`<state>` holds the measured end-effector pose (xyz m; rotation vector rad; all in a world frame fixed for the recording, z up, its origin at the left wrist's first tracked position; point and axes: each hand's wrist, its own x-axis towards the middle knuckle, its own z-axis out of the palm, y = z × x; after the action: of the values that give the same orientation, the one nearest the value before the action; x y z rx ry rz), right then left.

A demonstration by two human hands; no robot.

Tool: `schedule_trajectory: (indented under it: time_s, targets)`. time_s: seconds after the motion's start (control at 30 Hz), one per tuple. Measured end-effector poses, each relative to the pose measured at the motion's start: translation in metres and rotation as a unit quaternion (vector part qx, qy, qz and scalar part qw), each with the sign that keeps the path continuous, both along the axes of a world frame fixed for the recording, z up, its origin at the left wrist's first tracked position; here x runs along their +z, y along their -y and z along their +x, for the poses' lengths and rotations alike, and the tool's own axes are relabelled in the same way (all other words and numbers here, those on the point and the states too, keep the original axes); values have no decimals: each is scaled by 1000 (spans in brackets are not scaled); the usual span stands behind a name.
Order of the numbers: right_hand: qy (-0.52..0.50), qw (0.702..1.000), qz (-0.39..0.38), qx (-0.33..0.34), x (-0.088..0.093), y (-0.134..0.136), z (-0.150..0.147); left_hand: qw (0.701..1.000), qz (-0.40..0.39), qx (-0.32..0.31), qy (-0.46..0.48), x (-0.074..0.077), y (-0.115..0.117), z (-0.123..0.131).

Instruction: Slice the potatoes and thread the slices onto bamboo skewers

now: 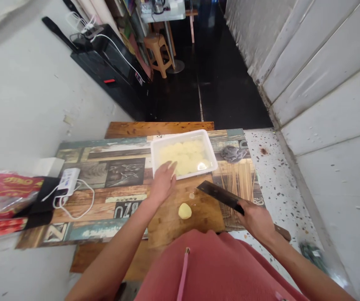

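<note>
My left hand (pixel 163 182) reaches over the near left corner of a white rectangular tub (pixel 158 146) filled with peeled pale yellow potato pieces (pixel 186 156); its fingers are stretched out, and I cannot tell whether they touch a piece. My right hand (pixel 257 219) grips the handle of a dark cleaver (pixel 219 194), whose blade points left over the wooden cutting board (pixel 205 213). One peeled potato piece (pixel 184 211) lies on the board between my hands.
The board and tub rest on a patterned table (pixel 104 175). A bundle of bamboo skewers (pixel 238 177) and a grey cloth (pixel 233 153) lie right of the tub. A white power strip with cable (pixel 68 182) and red packets (pixel 7 192) are at left. A wall runs along the right.
</note>
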<state>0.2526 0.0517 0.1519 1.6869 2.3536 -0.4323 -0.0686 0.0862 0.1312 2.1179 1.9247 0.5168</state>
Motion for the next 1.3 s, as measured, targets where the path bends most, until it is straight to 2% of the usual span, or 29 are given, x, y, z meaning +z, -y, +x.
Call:
schedule_trajectory:
  time_s: [0.03, 0.1, 0.17, 0.23, 0.27, 0.33, 0.4, 0.47, 0.57, 0.77, 0.87, 1.0, 1.1, 1.3]
  targets:
    - [-11, 1000, -7, -2, -2, 4, 2, 1000, 2, 12, -8, -6, 4, -5]
    - [-36, 999, -27, -1, -8, 12, 4, 1000, -2, -13, -8, -23, 27, -11]
    - [-60, 997, -49, 10, -16, 21, 1, 995, -10, -99, 2, -42, 62, -12]
    - [-68, 995, -73, 29, -22, 31, -6, 975, 4, -223, 11, -63, 101, -9]
    - [-65, 993, -86, 41, -25, 35, -10, 964, 11, -266, 5, -73, 118, -8]
    - [-54, 990, -110, 68, -28, 41, -20, 959, 23, -283, -18, -92, 143, -6]
    - [-41, 987, -127, 92, -29, 44, -29, 961, 22, -274, -38, -106, 155, -5]
    - [-33, 984, -136, 107, -30, 44, -37, 961, 19, -270, -47, -116, 156, -5]
    - [-23, 982, -143, 123, -34, 42, -43, 958, 20, -283, -47, -123, 148, -2]
    - [-26, 978, -148, 146, -45, 36, -44, 960, 30, -271, -62, -127, 135, 13]
    - [-27, 974, -156, 163, -49, 33, -46, 962, 47, -263, -56, -128, 136, 21]
    - [1, 973, -160, 165, -52, 28, -48, 970, 14, -241, -38, -128, 141, 24]
    - [9, 972, -157, 173, -47, 27, -46, 974, -15, -225, -26, -129, 145, 22]
    - [-34, 976, -98, 193, -18, 37, -42, 979, -10, -204, -18, -130, 143, 22]
